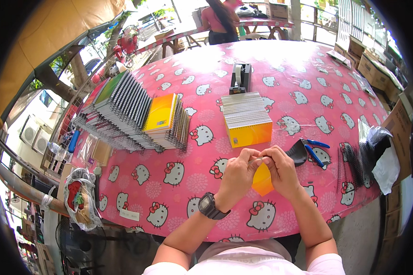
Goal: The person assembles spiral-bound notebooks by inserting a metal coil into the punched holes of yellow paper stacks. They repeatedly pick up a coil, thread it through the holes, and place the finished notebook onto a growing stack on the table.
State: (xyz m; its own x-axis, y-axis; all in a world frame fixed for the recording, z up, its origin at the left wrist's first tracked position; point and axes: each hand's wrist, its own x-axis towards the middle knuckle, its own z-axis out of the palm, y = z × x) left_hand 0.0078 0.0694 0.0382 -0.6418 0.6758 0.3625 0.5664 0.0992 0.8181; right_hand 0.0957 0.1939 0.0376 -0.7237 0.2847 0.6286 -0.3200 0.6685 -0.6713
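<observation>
A small yellow-orange notebook (262, 181) hangs tilted between my hands, near the front of the table. My left hand (240, 170), with a black watch (211, 206) on its wrist, pinches the notebook's top edge. At the same edge my right hand (282, 170) closes its thumb and fingers. What the fingertips grip there is too small to make out. Just beyond my hands stands a block of yellow-covered notebooks (250, 135). Blue-handled pliers (315, 153) lie right of my right hand, beside a black curved object (297, 152).
Stacked spiral notebooks (124, 107) stand at the left, with a yellow one (160, 111) on top. A black tape dispenser (241, 79) sits beyond the block. Black binding coils (352, 165) and crumpled plastic (382, 160) lie right. Another person (219, 23) is at the back.
</observation>
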